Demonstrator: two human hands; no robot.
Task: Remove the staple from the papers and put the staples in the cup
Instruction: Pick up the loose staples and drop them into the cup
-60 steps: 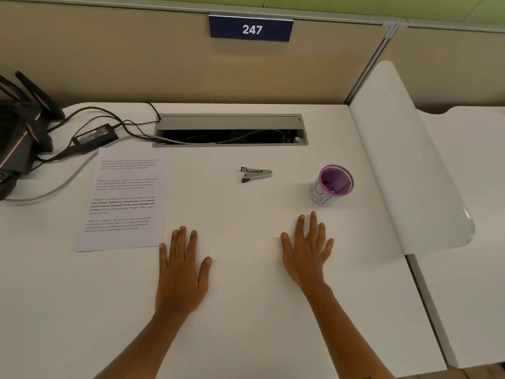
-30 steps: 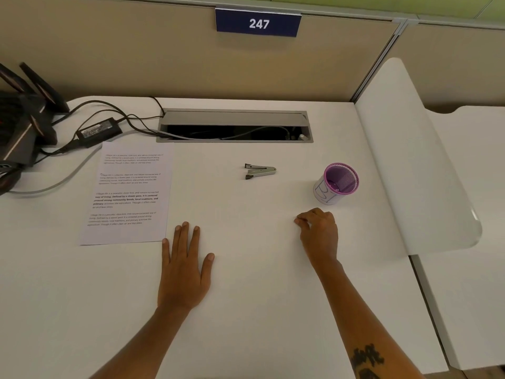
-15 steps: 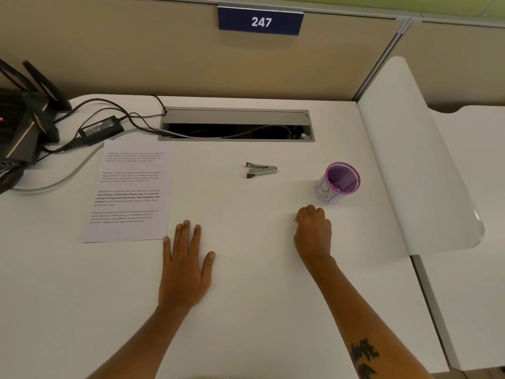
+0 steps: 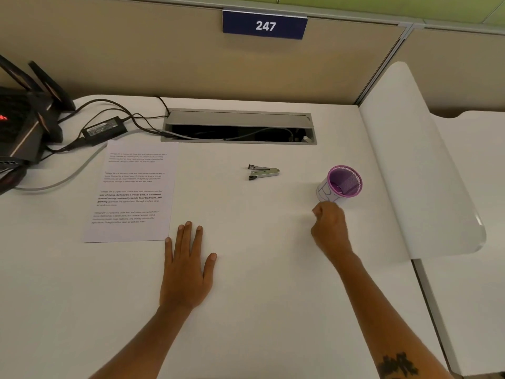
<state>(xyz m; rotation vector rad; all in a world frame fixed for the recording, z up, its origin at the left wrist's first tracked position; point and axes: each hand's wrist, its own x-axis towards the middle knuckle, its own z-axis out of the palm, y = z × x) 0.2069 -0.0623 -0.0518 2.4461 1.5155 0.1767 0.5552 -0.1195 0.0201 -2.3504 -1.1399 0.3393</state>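
Note:
The printed papers (image 4: 131, 191) lie flat on the white desk at the left. A small metal staple remover (image 4: 263, 172) rests near the desk's middle, jaws pointing left. The purple mesh cup (image 4: 343, 183) with a white paper label stands at the right. My left hand (image 4: 185, 269) lies flat, palm down, fingers spread, just right of the papers' lower right corner. My right hand (image 4: 329, 228) is curled into a loose fist just in front of the cup; nothing shows in it. No staple is visible on the papers.
An open cable tray (image 4: 239, 127) is sunk into the desk at the back. A black power adapter (image 4: 105, 129), cables and a black router (image 4: 24, 119) sit at the back left. A white curved divider (image 4: 418, 165) rises along the right edge.
My right hand went from flat with spread fingers to a curled fist and slid forward toward the cup. My left hand stayed flat in place.

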